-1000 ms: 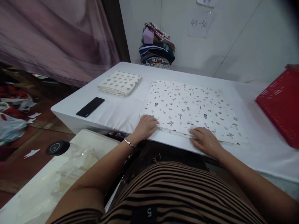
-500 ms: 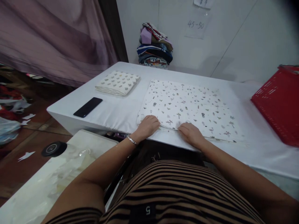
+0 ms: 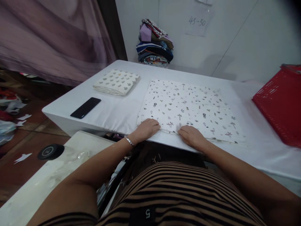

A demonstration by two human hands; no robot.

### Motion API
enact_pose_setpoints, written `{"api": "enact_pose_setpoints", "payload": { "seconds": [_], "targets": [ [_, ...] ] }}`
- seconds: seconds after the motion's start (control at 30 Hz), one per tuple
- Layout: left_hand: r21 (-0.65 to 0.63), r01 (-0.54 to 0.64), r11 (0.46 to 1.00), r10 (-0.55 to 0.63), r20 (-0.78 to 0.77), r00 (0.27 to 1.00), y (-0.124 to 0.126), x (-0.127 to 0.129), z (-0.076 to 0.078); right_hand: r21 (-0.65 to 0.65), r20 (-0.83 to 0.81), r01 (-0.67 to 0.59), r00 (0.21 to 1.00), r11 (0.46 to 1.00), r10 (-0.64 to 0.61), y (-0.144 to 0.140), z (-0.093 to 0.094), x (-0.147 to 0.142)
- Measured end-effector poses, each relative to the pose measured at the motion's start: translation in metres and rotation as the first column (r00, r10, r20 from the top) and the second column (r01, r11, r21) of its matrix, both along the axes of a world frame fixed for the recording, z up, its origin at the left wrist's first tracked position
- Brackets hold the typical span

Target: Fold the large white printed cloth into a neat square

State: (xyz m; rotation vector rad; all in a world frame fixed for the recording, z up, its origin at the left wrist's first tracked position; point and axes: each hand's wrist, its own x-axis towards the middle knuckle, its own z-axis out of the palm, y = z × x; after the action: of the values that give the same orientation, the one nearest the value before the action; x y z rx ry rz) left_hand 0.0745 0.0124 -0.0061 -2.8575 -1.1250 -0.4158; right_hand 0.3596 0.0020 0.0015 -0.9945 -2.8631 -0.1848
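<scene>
A white cloth printed with small palm trees and leaves [image 3: 185,108] lies folded flat on the white-covered table [image 3: 117,114]. At its near left corner, my left hand [image 3: 148,128] has its fingers curled together over the edge, thumb side hidden beneath. My right hand [image 3: 191,135] grips the same near edge a little farther right, fingertips pinched on the fabric. Between the two hands a short stretch of the layered edge shows. A second folded cloth with a grey-green leaf print [image 3: 117,82] sits at the far left, out of reach of both hands.
A black phone [image 3: 86,107] lies near the table's left edge. On the right stands a red plastic basket [image 3: 279,103]. Stacked fabrics [image 3: 155,45] rise behind the table by the wall. Lower left, a black round object [image 3: 50,152] rests on a cream surface [image 3: 80,141].
My left hand has shifted very slightly down and left along the cloth's near edge. The right hand stays almost in place. The camera view has moved a little.
</scene>
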Motion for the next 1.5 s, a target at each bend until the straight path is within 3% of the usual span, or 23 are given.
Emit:
{"api": "enact_pose_setpoints", "payload": {
  "seconds": [0.4, 0.7, 1.1, 1.23, 1.5],
  "targets": [
    [-0.056, 0.007, 0.998, -0.002, 0.091, 0.996, 0.001, 0.008, -0.003, -0.161, -0.128, 0.024, 0.991, 0.987, -0.044, 0.006, 0.003, 0.003],
    [-0.106, 0.030, 0.994, -0.022, 0.077, 0.997, 0.008, 0.018, 0.004, -0.220, -0.160, 0.042, 0.984, 0.975, -0.079, 0.006, 0.006, -0.002],
    [0.064, 0.011, 0.998, -0.009, -0.038, 0.999, 0.005, 0.020, -0.002, -0.095, -0.084, 0.061, 0.994, 0.994, -0.070, 0.003, 0.007, -0.004],
    [0.041, 0.055, 0.998, -0.052, -0.075, 0.996, 0.003, 0.017, -0.001, -0.057, -0.015, 0.011, 1.000, 0.998, -0.012, 0.000, 0.004, -0.004],
    [-0.078, 0.149, 0.986, -0.149, 0.001, 0.989, 0.006, 0.009, 0.007, -0.085, 0.036, -0.021, 0.999, 0.996, 0.024, -0.002, 0.010, -0.005]
  ]
}}
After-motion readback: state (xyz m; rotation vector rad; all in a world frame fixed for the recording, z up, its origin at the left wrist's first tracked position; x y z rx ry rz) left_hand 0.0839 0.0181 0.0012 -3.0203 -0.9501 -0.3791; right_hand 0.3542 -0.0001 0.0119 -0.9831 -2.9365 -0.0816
